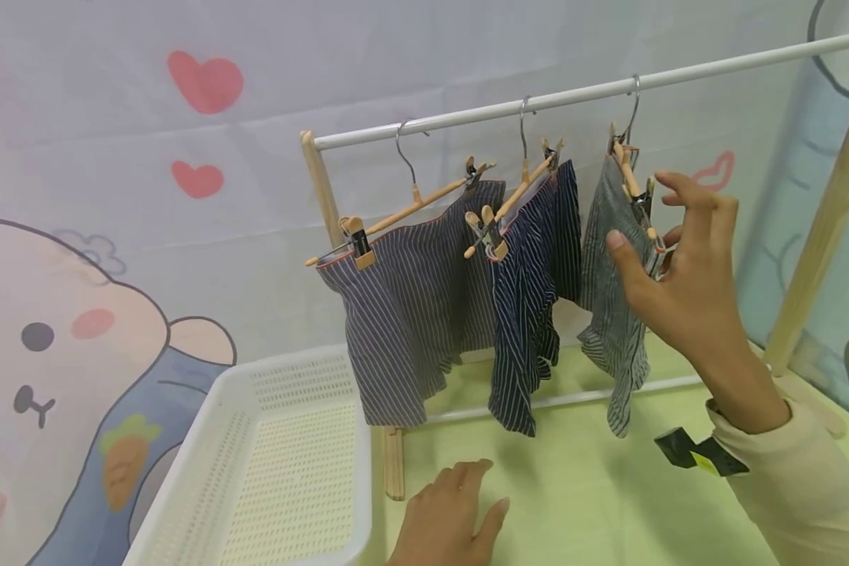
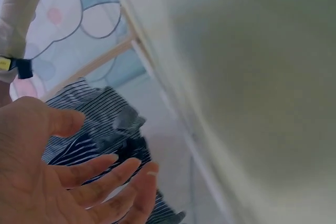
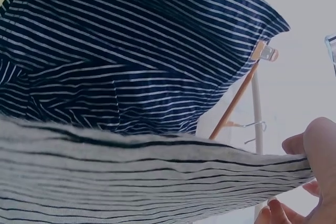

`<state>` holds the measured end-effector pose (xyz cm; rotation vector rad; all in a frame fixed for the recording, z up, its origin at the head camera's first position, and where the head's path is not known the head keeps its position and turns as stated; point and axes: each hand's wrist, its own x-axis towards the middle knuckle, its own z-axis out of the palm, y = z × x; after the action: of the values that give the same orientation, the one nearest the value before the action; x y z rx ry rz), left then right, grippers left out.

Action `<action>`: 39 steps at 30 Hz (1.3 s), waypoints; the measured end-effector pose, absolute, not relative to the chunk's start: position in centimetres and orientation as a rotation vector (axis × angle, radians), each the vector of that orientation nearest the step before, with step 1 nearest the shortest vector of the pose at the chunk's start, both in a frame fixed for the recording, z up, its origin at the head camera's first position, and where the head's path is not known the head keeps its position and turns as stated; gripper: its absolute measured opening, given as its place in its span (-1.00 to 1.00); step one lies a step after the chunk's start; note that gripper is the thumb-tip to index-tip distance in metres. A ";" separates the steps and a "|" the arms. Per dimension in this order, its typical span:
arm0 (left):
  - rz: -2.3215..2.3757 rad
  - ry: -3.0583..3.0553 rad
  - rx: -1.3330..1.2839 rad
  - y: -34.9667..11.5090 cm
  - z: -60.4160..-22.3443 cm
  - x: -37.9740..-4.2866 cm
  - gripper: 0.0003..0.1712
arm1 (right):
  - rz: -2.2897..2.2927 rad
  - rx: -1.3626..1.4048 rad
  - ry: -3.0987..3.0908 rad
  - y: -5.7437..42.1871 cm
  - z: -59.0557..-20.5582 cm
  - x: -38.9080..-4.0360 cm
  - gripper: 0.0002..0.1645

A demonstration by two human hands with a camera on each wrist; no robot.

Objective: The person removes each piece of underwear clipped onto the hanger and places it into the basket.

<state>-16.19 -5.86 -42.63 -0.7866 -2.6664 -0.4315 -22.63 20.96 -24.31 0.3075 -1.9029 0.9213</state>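
The grey striped garment (image 1: 601, 244) is hanging from the rail (image 1: 580, 94), its near clipped end lying between the parted thumb and fingers (image 1: 696, 216) of the right hand (image 1: 689, 279). The left hand (image 1: 442, 515) is hovering, fingers loosely spread, above the desk (image 1: 573, 487).

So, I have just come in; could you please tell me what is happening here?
A person's right hand is at the near edge of a gray striped garment, beside a hanger clip; whether it grips either is unclear. Their left hand holds nothing, lower down. A blue-gray garment and a navy garment hang on the same white rail, and a white basket stands at left.
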 end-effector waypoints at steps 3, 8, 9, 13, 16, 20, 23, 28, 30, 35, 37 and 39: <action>-0.564 -2.720 -0.716 -5.4 -43.2 -16.0 -0.51 | 0.927 0.307 -1.935 21.1 -24.3 -23.1 -0.31; -0.964 -2.837 -0.520 -4.6 -43.2 -15.5 -0.47 | 0.919 0.377 -1.948 21.4 -24.4 -23.8 -0.34; -1.042 -2.856 -0.484 -4.5 -43.1 -15.4 -0.46 | 0.926 0.384 -1.947 21.4 -24.3 -23.9 -0.33; -1.177 -2.910 -0.426 -4.3 -42.7 -15.3 -0.43 | 0.978 0.356 -1.972 21.6 -24.0 -24.2 -0.29; -1.148 -2.907 -0.435 -4.2 -42.6 -15.2 -0.44 | 0.995 0.350 -1.998 21.7 -23.7 -24.4 -0.31; -1.083 -2.865 -0.477 -3.9 -42.2 -15.0 -0.47 | 0.991 0.386 -2.015 21.7 -23.4 -24.8 -0.36; -1.090 -2.842 -0.481 -3.7 -41.9 -15.0 -0.49 | 0.982 0.415 -2.000 21.8 -23.2 -25.1 -0.38; -1.149 -2.833 -0.451 -3.5 -41.7 -15.0 -0.52 | 1.009 0.427 -2.006 21.9 -22.8 -25.6 -0.34; -1.167 -2.824 -0.447 -3.5 -41.7 -15.0 -0.54 | 1.015 0.416 -2.017 22.0 -22.7 -25.8 -0.32; -1.233 -2.817 -0.433 -3.1 -41.4 -14.9 -0.57 | 0.982 0.397 -2.010 21.9 -22.6 -26.6 -0.37; -1.246 -2.823 -0.420 -2.9 -41.2 -14.8 -0.58 | 0.977 0.401 -2.005 21.9 -22.6 -26.8 -0.40; -1.244 -2.823 -0.419 -2.8 -41.0 -14.7 -0.58 | 0.977 0.406 -2.000 21.9 -22.6 -27.1 -0.41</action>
<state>-14.65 -2.80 -41.01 -0.4193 -2.8232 -1.2441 -27.07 21.88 -22.59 0.4064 -1.9997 0.9769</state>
